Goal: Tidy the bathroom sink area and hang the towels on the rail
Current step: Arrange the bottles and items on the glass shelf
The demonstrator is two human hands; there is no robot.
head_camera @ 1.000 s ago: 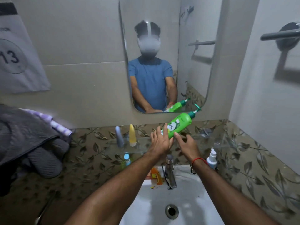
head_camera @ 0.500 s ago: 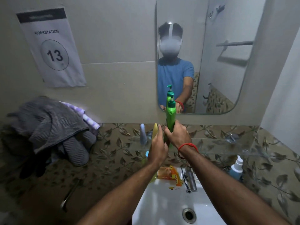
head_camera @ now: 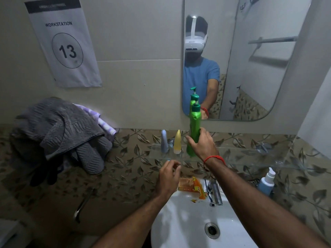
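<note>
A green pump bottle [head_camera: 194, 127] stands upright on the glass shelf [head_camera: 250, 157] under the mirror. My right hand [head_camera: 203, 144] is wrapped around its lower half. Below the shelf my left hand [head_camera: 168, 178] hangs with loosely curled fingers and holds nothing. A grey tube [head_camera: 164, 143] and a yellow tube [head_camera: 177, 144] stand on the shelf left of the bottle. A grey towel [head_camera: 59, 129] lies heaped over a purple-and-white towel [head_camera: 103, 120] at the left.
The white sink [head_camera: 179, 226] has a chrome tap [head_camera: 215, 191], with an orange packet [head_camera: 192, 185] on its rim. A blue spray bottle [head_camera: 266, 182] stands at the right. The mirror [head_camera: 259, 77] reflects a towel rail. A metal handle [head_camera: 83, 204] is at lower left.
The green bottle went from tilted in both hands to upright on the shelf. My left hand has let go and dropped below the shelf. The view swung left.
</note>
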